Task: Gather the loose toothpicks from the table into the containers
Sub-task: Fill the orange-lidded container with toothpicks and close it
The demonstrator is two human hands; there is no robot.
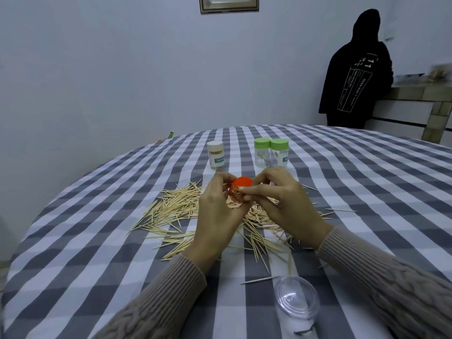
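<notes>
**One container nearly packed, most of the pile still loose**

Both hands work above the middle of the counter (73,253), which is covered in a grey and white checked cloth. The left hand (215,216) curls its grip round a small container with an orange lid (241,189), tilted so its open end faces the camera; that end looks crammed with toothpick tips. The right hand (283,204) pinches at the mouth of this container with its fingertips, either pressing toothpicks in or seating them; I cannot tell which.

Done so far, by my reading: toward the far edge a white-lidded container (215,155) stands upright and looks full of toothpicks. Just to its right stand two green-lidded containers (271,152), touching each other and nearly empty, with only a stick or two visible through the clear walls.

Left to do: a large scatter of loose toothpicks (176,211) lies on the counter under and around the hands, spreading to the left and toward the near edge, with a few strays to the right. One single toothpick (259,280) lies apart near the near edge, just beside a clear plastic lid (297,302).

I judge the task well short of halfway: the bulk of the pile is ungathered, and the green-lidded pair is still to be filled.
</notes>
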